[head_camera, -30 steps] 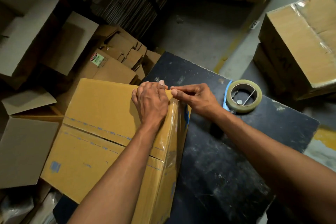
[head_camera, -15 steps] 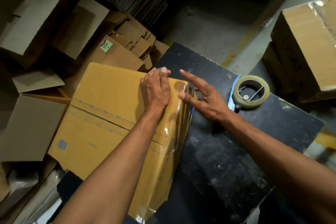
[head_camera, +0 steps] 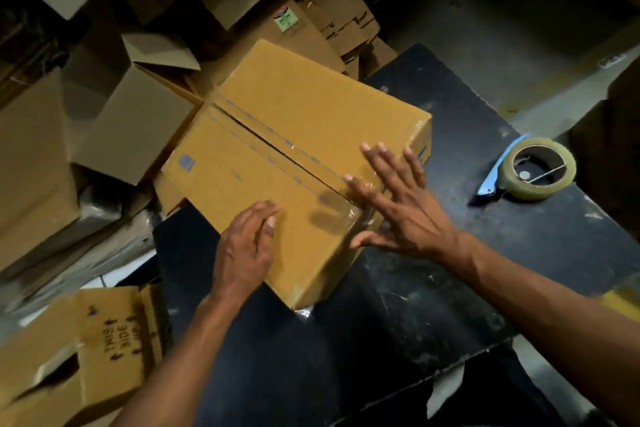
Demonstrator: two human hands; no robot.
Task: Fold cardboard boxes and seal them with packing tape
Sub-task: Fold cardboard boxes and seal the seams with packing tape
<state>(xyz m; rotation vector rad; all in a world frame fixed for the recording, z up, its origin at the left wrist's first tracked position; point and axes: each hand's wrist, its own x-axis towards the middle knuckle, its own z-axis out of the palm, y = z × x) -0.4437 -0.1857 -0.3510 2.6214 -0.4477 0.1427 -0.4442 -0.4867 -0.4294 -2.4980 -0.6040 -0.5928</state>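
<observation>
A yellow-brown cardboard box lies on the black table, its closed flaps up and clear tape shining along its right end. My left hand rests flat on the box's near corner. My right hand, fingers spread and straight, presses on the taped right end, where the centre seam meets the edge. A roll of clear packing tape in a blue-handled dispenser sits on the table to the right, apart from both hands.
Open and flattened cardboard boxes are piled on the floor to the left and behind. A box printed "THIS SIDE UP" stands at the lower left. Another large box is at the right edge.
The box has turned and now lies flatter across the table. Both hands slid from its far end to its near right end, and the right hand now presses on the tape.
</observation>
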